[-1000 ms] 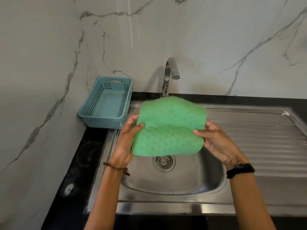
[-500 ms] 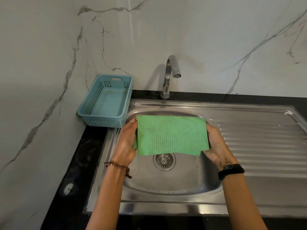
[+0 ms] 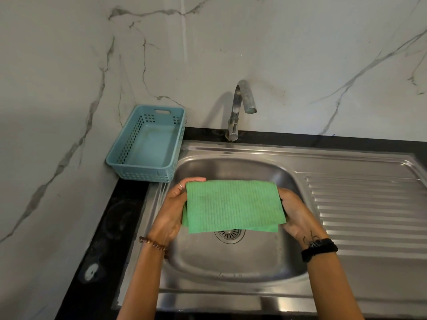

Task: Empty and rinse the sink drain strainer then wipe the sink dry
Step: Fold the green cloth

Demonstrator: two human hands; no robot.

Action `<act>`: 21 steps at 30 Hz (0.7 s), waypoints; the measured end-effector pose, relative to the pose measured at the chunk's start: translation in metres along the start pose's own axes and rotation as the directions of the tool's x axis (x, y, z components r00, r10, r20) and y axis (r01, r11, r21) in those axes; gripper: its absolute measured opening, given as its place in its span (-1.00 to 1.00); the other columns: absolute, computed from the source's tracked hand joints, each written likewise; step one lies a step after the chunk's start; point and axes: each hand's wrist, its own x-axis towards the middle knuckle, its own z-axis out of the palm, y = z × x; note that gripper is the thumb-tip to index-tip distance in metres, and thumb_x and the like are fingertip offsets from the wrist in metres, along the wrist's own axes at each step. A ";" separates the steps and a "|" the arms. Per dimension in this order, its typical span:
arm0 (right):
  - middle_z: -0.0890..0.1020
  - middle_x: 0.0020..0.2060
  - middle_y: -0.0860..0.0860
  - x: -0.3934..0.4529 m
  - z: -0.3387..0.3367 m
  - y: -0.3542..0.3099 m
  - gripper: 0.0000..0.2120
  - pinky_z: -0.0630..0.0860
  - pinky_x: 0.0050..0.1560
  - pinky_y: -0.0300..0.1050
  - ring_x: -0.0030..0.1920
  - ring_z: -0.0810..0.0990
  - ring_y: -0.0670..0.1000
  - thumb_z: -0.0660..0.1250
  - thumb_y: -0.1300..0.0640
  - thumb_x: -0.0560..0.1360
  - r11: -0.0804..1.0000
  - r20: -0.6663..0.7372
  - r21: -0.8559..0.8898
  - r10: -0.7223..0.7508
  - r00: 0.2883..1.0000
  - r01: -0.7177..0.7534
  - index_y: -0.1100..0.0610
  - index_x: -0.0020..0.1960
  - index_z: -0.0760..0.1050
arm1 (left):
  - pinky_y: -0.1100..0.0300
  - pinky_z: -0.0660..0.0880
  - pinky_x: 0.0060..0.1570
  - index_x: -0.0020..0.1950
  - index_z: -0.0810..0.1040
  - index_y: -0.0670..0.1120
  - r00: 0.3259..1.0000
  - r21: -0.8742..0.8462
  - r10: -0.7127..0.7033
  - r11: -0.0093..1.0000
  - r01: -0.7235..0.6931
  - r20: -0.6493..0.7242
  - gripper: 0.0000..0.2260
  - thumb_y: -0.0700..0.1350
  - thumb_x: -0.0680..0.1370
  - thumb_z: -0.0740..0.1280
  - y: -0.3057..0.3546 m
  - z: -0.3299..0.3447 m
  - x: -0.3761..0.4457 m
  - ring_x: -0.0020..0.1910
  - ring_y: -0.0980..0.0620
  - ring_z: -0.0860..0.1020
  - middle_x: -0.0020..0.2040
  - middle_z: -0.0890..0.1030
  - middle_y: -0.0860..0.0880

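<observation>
A green ribbed cloth (image 3: 233, 205), folded in half, is stretched flat above the steel sink basin (image 3: 231, 264). My left hand (image 3: 172, 207) grips its left edge and my right hand (image 3: 294, 215) grips its right edge. Just below the cloth's lower edge the round drain strainer (image 3: 229, 235) sits in the basin floor, its upper half hidden by the cloth. The basin looks bare apart from the strainer.
A curved chrome tap (image 3: 240, 107) rises behind the basin. A blue perforated plastic basket (image 3: 147, 144) stands at the back left on the black counter (image 3: 108, 227). The ribbed steel drainboard (image 3: 369, 209) extends to the right. Marble walls close off the back and left.
The cloth was open and bowed upward a second ago; both hands have folded it in half and lowered it a little toward the basin.
</observation>
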 end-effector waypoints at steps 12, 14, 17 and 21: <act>0.70 -0.18 0.07 0.001 0.005 -0.001 -0.66 0.62 -0.27 -0.09 -0.24 0.68 0.03 0.10 0.01 0.57 0.957 0.120 0.265 0.086 0.989 -0.116 0.17 0.07 0.56 | 0.23 0.58 -0.40 -0.05 0.56 -0.09 0.972 -0.190 -0.182 0.970 0.152 -0.151 -0.79 -0.07 0.59 0.15 -0.004 -0.004 0.014 -0.26 0.03 0.64 -0.10 0.62 -0.09; 0.68 -0.05 0.10 0.004 0.009 -0.003 -0.69 0.64 -0.20 -0.03 -0.11 0.68 0.07 0.24 0.07 0.46 0.940 0.184 0.320 0.063 0.981 -0.120 0.21 0.12 0.53 | 0.24 0.56 -0.32 0.00 0.54 -0.05 0.981 -0.022 -0.109 0.994 0.107 -0.162 -0.91 -0.13 0.55 0.26 -0.003 -0.013 0.014 -0.18 0.08 0.63 -0.05 0.63 -0.06; 0.67 -0.05 0.09 0.010 0.027 -0.013 -0.68 0.66 -0.17 -0.10 -0.11 0.69 0.03 0.31 0.31 0.29 0.955 0.252 0.279 0.024 0.967 -0.097 0.24 0.05 0.50 | 0.42 0.51 -0.37 -0.03 0.47 -0.04 0.965 0.183 0.067 0.983 -0.020 -0.254 -0.84 -0.29 0.49 0.32 0.007 -0.027 0.017 -0.20 0.14 0.58 -0.15 0.60 0.03; 0.62 -0.08 0.07 0.038 0.076 -0.048 -0.71 0.60 -0.20 -0.25 -0.11 0.62 -0.03 0.23 0.45 0.43 0.991 0.197 -0.106 -0.063 0.978 0.085 0.18 0.07 0.45 | 0.06 0.54 -0.08 -0.20 0.43 0.02 0.897 0.344 0.193 0.938 -0.049 -0.398 -0.77 -0.29 0.46 0.37 0.044 -0.057 0.028 -0.13 -0.06 0.54 -0.22 0.54 -0.02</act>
